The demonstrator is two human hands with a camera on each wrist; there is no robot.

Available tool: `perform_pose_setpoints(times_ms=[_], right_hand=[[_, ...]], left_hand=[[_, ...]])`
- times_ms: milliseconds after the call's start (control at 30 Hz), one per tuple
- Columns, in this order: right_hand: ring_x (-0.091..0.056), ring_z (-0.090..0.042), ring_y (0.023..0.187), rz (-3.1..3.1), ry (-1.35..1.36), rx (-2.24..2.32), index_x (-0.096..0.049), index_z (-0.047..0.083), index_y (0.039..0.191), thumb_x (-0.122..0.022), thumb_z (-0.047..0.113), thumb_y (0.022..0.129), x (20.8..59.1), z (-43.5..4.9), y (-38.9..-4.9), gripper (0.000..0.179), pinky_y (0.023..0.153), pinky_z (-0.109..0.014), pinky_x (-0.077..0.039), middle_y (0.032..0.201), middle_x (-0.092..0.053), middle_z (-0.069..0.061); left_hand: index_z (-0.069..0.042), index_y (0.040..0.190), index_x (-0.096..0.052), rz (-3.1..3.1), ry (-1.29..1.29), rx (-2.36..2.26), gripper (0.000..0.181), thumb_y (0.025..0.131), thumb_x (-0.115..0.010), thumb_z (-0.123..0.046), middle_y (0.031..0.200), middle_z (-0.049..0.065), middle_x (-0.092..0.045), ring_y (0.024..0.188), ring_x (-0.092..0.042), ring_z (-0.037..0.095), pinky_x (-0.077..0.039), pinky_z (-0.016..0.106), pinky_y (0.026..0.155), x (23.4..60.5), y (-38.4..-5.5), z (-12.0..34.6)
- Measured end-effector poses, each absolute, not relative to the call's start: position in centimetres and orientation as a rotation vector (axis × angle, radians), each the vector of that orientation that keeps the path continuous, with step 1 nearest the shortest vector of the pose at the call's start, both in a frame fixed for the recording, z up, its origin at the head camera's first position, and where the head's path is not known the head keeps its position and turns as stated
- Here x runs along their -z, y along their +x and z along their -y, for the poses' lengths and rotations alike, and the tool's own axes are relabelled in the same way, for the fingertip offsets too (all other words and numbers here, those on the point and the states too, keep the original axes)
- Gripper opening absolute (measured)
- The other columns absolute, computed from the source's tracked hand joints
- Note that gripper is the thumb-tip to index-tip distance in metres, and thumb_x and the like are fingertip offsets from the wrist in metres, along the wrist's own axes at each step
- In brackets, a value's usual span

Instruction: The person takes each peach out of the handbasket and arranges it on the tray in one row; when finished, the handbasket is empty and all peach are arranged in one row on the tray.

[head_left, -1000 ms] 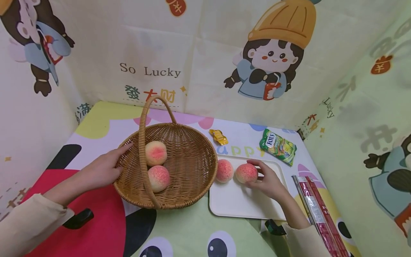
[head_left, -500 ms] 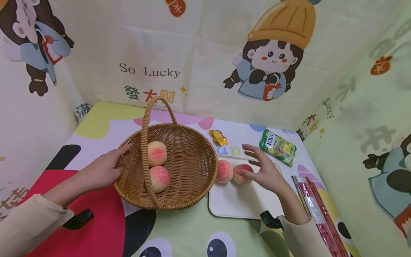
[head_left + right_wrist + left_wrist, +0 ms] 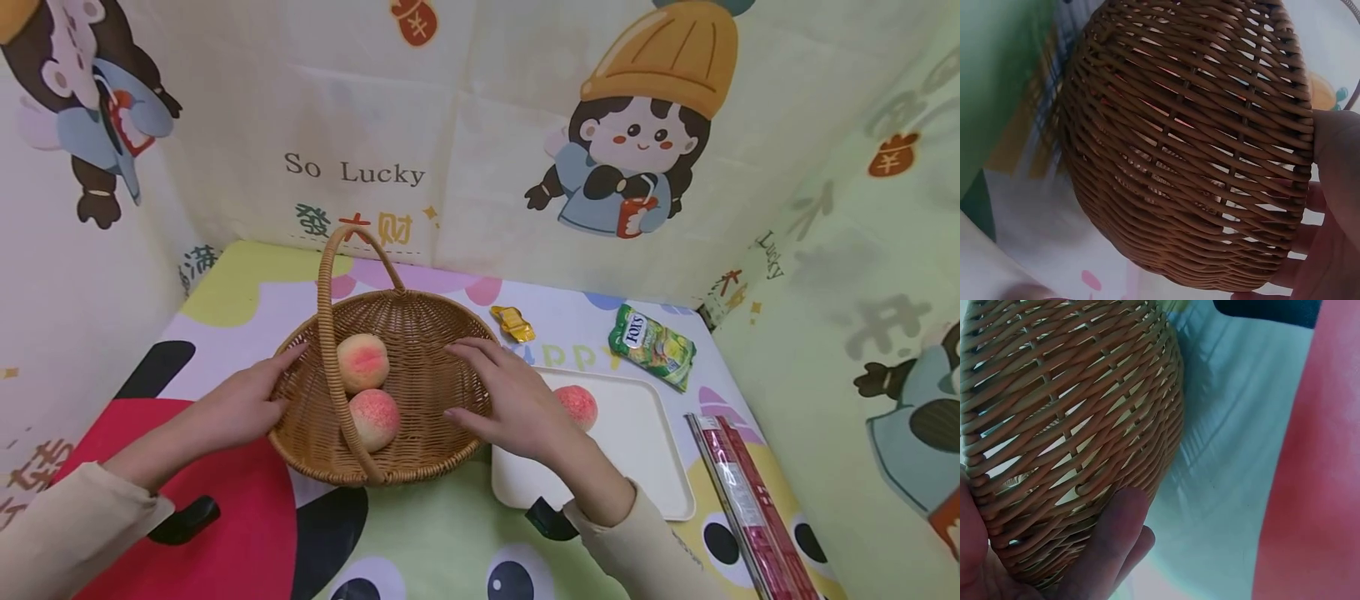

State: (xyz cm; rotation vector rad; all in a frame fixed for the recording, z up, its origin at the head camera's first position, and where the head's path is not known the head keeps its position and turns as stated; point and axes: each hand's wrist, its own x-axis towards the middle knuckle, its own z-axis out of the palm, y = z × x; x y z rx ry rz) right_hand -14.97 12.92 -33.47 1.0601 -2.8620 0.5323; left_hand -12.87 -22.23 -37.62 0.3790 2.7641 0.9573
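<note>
A brown wicker basket with a tall arched handle stands on the table, two pink-and-cream peaches inside on the left: an upper peach and a lower peach. My left hand holds its left rim, some fingers lying along the outer weave in the left wrist view. At the right rim, my right hand holds the basket, fingers and thumb reaching over the edge inward. A third peach sits on the white tray. My right hand hides the tray's left part.
Behind the tray lie a small gold-wrapped item and a green FOX'S candy bag. Long red-and-silver packets lie at the right. A printed cloth forms the walls around the table.
My right hand has let go of a peach on the tray and moved left to the basket's right rim. The basket has shifted slightly left. My left hand stays at its rim.
</note>
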Motion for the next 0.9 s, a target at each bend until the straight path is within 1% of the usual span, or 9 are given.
perform_pose_setpoints(times_ms=[100, 267, 333, 400, 533, 600, 767, 833, 900], right_hand=[[-0.044, -0.023, 0.138, 2.852, 1.057, -0.521, -0.047, 0.019, 0.150, -0.075, 0.045, 0.088, 33.5, -12.8, -15.0, 0.073, 0.110, -0.046, -0.037, 0.150, -0.046, -0.001], [-0.040, -0.019, 0.140, 2.832, 1.094, -0.480, -0.047, 0.018, 0.150, -0.078, 0.045, 0.086, 33.4, -12.2, -15.2, 0.076, 0.119, -0.048, -0.020, 0.150, -0.046, -0.001], [-0.039, -0.019, 0.141, 2.821, 1.139, -0.486, -0.047, 0.018, 0.150, -0.078, 0.045, 0.085, 33.3, -11.5, -15.4, 0.077, 0.119, -0.048, -0.018, 0.150, -0.046, -0.002], [-0.041, -0.020, 0.139, 2.812, 1.205, -0.491, -0.047, 0.017, 0.150, -0.078, 0.046, 0.086, 33.3, -10.6, -15.5, 0.077, 0.118, -0.045, -0.024, 0.150, -0.046, -0.003], [-0.046, -0.020, 0.135, 2.844, 1.366, -0.481, -0.043, 0.016, 0.152, -0.075, 0.047, 0.088, 33.7, -8.5, -15.5, 0.078, 0.110, -0.038, -0.039, 0.151, -0.044, -0.004], [-0.045, -0.020, 0.137, 2.892, 1.445, -0.474, -0.040, 0.016, 0.154, -0.074, 0.047, 0.089, 34.1, -7.7, -15.4, 0.080, 0.109, -0.037, -0.040, 0.155, -0.041, -0.004], [-0.038, -0.019, 0.143, 3.073, 1.563, -0.373, -0.028, 0.021, 0.161, -0.072, 0.047, 0.091, 35.1, -6.2, -14.9, 0.086, 0.110, -0.039, -0.039, 0.164, -0.029, -0.002], [-0.044, -0.019, 0.138, 3.105, 1.562, -0.307, -0.027, 0.023, 0.162, -0.071, 0.047, 0.091, 35.6, -5.9, -14.7, 0.087, 0.106, -0.039, -0.042, 0.164, -0.028, -0.001], [-0.053, -0.019, 0.128, 3.097, 1.533, -0.256, -0.030, 0.023, 0.161, -0.072, 0.048, 0.090, 35.9, -5.6, -14.7, 0.086, 0.099, -0.037, -0.048, 0.159, -0.034, -0.004]], left_hand=[[0.017, 0.152, -0.023, -2.775, 0.391, -0.961, 0.074, 0.087, -0.055, 0.005, 0.142, 0.046, -0.037, 0.120, -0.051, 0.055, -0.054, 0.054, 0.083, 37.8, -12.8, 22.2], [0.014, 0.153, -0.023, -2.791, 0.410, -0.970, 0.073, 0.087, -0.055, 0.006, 0.144, 0.044, -0.037, 0.122, -0.050, 0.055, -0.052, 0.057, 0.086, 37.7, -12.9, 22.2], [0.014, 0.153, -0.023, -2.794, 0.414, -0.971, 0.073, 0.087, -0.055, 0.006, 0.144, 0.044, -0.036, 0.123, -0.049, 0.055, -0.051, 0.057, 0.087, 37.6, -13.0, 22.2], [0.014, 0.153, -0.023, -2.792, 0.416, -0.972, 0.073, 0.088, -0.055, 0.006, 0.145, 0.044, -0.036, 0.124, -0.048, 0.055, -0.050, 0.058, 0.088, 37.7, -12.9, 22.2], [0.015, 0.153, -0.023, -2.790, 0.426, -0.981, 0.073, 0.087, -0.054, 0.007, 0.145, 0.044, -0.036, 0.124, -0.048, 0.055, -0.051, 0.056, 0.088, 37.6, -12.8, 22.0], [0.015, 0.152, -0.024, -2.790, 0.431, -0.984, 0.073, 0.087, -0.054, 0.007, 0.145, 0.043, -0.036, 0.124, -0.048, 0.054, -0.051, 0.054, 0.087, 37.5, -12.8, 21.9], [0.015, 0.152, -0.024, -2.789, 0.437, -0.981, 0.073, 0.086, -0.054, 0.008, 0.146, 0.043, -0.036, 0.122, -0.050, 0.052, -0.053, 0.049, 0.081, 37.4, -12.8, 21.7], [0.015, 0.152, -0.024, -2.796, 0.444, -0.976, 0.073, 0.085, -0.054, 0.008, 0.146, 0.042, -0.036, 0.121, -0.050, 0.051, -0.053, 0.050, 0.082, 37.3, -12.8, 21.7], [0.015, 0.152, -0.025, -2.808, 0.451, -0.966, 0.073, 0.085, -0.054, 0.008, 0.146, 0.042, -0.036, 0.122, -0.049, 0.052, -0.053, 0.053, 0.084, 37.2, -12.8, 21.7]])
